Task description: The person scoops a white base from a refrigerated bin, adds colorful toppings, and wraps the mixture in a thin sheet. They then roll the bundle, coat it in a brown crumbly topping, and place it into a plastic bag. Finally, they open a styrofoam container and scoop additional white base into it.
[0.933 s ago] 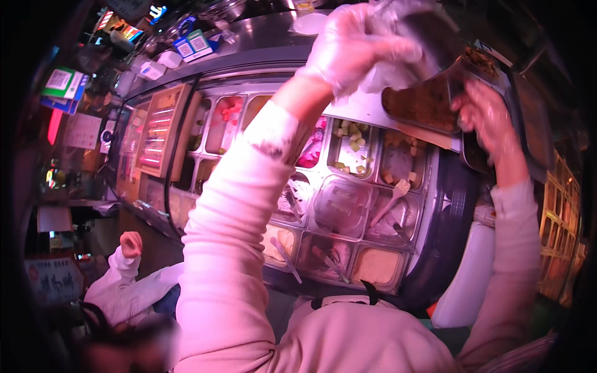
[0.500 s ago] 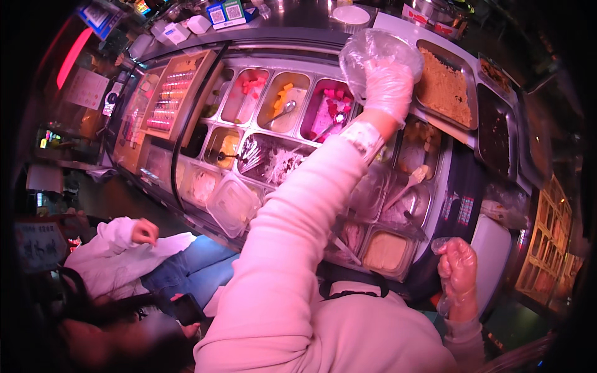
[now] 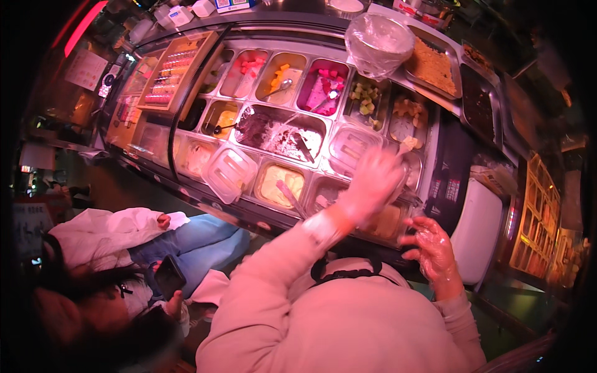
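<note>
My left hand (image 3: 376, 183), smeared by motion, is above the near right pans, beside a lidded clear tub (image 3: 353, 149). Its fingers are too blurred to read. My right hand (image 3: 433, 248) is just right of it, past the near edge of the counter, in a thin clear plastic glove with fingers bent and apart. Clear film shows near its fingertips. At the far side, a bowl covered in clear plastic film (image 3: 379, 46) rests beside a tray of brown crumbs (image 3: 433, 65), away from both hands. A pan with pale yellow filling (image 3: 278, 181) holds a spatula.
Steel pans of cut fruit, including a mango pan (image 3: 283, 78), fill the counter. A dark-and-white pan (image 3: 280, 133) sits mid-counter. A tilted clear lid (image 3: 229, 173) lies at the near edge. At left sits a person with a phone (image 3: 169, 276); a white bin (image 3: 482, 233) stands right.
My left hand has drawn back from the film-covered bowl to the near right pans, leaving the bowl at the far side. My right hand has moved slightly left, its fingers spreading.
</note>
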The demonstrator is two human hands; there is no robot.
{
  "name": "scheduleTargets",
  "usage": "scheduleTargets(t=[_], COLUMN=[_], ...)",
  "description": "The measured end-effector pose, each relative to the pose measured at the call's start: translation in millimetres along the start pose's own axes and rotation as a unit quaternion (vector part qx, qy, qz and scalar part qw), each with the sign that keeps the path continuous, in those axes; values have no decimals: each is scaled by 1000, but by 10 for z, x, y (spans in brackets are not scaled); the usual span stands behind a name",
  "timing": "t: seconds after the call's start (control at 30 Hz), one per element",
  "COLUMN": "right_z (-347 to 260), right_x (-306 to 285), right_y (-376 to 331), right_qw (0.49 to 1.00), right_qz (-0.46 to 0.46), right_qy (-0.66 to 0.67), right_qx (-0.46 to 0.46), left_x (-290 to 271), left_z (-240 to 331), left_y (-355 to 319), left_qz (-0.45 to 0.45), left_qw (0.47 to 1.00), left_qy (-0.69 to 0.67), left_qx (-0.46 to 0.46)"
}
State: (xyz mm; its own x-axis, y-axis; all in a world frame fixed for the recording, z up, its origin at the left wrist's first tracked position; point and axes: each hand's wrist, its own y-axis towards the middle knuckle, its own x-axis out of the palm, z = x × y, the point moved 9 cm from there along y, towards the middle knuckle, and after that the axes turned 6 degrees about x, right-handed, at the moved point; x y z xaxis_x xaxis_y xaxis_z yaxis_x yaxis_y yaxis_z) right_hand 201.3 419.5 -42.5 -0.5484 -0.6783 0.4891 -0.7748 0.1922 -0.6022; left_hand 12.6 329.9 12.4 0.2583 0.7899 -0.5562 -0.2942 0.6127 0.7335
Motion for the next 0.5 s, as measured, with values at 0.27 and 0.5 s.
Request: scheduleTargets(t=[0.27,0.5], right_z=[-728,-781], right_x=[-939,-1284], right_y=[-672,-700], right_qw=[674,477], right_qz=[265,233], right_qy=[-630,-802], right_qx=[-279,-273], left_x=[-475,-31], left_z=[816,834], left_y=[-2380,-1904], left_qz=[-78,-129], left_qw=[852,852], left_qy=[-85,-142], left_qx=[-510,-487])
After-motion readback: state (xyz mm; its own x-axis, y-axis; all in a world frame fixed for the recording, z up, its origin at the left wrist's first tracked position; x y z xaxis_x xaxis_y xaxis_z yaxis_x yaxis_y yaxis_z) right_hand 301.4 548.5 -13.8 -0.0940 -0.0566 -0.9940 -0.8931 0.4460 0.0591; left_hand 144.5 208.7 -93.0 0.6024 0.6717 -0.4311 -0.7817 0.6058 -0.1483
